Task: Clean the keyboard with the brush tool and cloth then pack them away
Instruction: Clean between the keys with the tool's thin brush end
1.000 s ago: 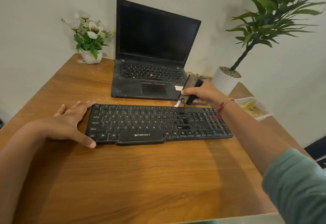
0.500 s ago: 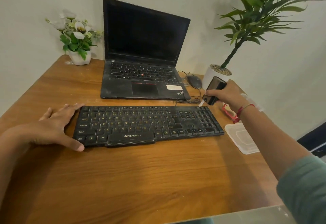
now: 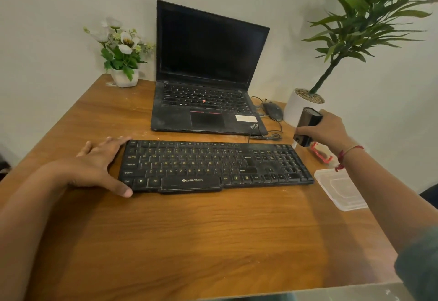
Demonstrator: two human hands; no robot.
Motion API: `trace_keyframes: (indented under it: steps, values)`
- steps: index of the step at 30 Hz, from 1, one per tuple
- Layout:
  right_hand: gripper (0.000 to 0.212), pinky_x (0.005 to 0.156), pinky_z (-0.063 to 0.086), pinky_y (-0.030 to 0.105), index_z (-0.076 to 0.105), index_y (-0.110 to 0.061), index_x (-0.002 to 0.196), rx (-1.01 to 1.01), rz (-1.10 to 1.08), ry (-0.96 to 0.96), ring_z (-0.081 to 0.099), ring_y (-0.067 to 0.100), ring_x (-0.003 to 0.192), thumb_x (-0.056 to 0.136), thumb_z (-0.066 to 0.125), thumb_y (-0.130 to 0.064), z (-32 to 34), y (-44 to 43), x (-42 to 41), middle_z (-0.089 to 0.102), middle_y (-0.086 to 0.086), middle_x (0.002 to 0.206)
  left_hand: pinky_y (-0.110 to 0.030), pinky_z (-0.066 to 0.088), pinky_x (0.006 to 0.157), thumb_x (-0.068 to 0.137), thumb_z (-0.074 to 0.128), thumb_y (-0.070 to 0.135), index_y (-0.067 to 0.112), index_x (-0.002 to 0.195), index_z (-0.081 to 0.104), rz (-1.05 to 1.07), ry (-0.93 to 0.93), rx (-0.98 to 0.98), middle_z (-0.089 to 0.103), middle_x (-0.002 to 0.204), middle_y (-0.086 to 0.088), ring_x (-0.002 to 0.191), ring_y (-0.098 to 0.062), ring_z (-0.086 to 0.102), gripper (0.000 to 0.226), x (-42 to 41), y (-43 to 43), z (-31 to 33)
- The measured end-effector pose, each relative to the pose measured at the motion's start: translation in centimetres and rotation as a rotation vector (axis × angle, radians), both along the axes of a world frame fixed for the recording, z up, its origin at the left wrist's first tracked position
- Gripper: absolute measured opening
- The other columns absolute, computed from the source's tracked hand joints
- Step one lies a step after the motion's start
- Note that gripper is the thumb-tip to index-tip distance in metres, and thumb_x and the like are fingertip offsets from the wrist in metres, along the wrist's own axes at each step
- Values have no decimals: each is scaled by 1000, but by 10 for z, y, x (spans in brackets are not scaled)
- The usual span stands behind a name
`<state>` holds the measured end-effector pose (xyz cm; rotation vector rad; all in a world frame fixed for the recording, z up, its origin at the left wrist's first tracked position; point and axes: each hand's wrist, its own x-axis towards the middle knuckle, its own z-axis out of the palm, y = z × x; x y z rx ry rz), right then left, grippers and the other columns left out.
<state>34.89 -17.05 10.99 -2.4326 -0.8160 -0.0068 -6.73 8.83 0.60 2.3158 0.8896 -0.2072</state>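
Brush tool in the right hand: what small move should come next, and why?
Probably lower the brush tool toward the clear case and set it down: the right hand grips it past the right end of the keyboard, off the keys, while the left hand rests flat against its left end.

Head camera looks forward and down, close over the desk (image 3: 213,241)

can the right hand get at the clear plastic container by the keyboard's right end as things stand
Probably yes: the clear plastic container lies uncovered just below the right forearm. But the right hand grips the brush tool, so its fingers are busy.
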Motion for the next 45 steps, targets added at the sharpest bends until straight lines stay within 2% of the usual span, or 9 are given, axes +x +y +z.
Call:
trace_keyframes:
  steps: [10,13,16,19,23,29,33,37,45]
  values:
    - [28,57,47,29,55,-15,73,-84,-5,78,57,20,67,70,83,-17,7,-39,-20,61,9,74,-37,-18,112,23,64,85,40,146,-9,-7,0,-21,-5,159,-1,142,-13,-18,150,2,-17,18]
    - [31,70,57,38,63,-9,88,-77,-34,132,65,26,78,67,85,-17,6,-56,-23,66,11,81,-37,-18,112,24,63,85,39,146,-9,-17,-2,-16,-4,159,-1,143,-13,-16,149,1,-18,20]
    - [37,57,52,29,63,-6,100,-201,-1,248,64,21,77,69,83,-13,15,-69,-29,66,14,89,-36,-18,111,24,64,83,39,147,-9,-14,-12,-32,-4,159,-1,142,-12,-17,149,0,-24,24]
    - [36,58,53,28,65,-5,99,-332,80,334,67,24,79,70,83,-16,29,-66,-46,69,16,91,-35,-18,110,12,62,86,38,147,-9,-11,-19,-54,-5,159,1,140,-11,-17,159,-1,-29,30]
    - [43,65,57,27,61,-10,101,-91,256,317,69,19,78,67,83,-26,40,-19,-94,70,12,92,-37,-17,110,17,69,78,38,146,-17,-4,-6,-64,-14,158,1,128,-4,-22,160,-4,-30,33]
    - [47,68,58,21,58,-13,110,193,551,515,69,11,89,72,82,-25,9,102,-199,67,2,102,-38,-15,111,19,70,73,41,145,-18,-18,26,-91,-17,157,1,139,-17,-24,157,-8,-29,37]
    - [41,76,60,37,63,-16,101,254,603,408,68,15,90,68,84,-32,-20,164,-239,69,1,96,-30,-17,104,15,68,80,39,145,-19,-29,19,-73,-17,158,1,126,-3,-25,162,-8,-26,38]
    - [31,76,57,31,67,-17,91,203,637,175,65,11,85,70,80,-36,-34,188,-258,69,-3,87,-28,-22,101,14,64,87,35,146,-18,-46,17,-31,-14,158,1,119,2,-23,164,-7,-22,31]
    - [27,65,54,27,66,-13,84,182,675,126,63,11,77,71,78,-33,-35,180,-260,67,-1,80,-30,-23,104,30,66,74,28,148,-17,-50,59,9,-14,158,0,125,1,-21,152,-4,-23,30]
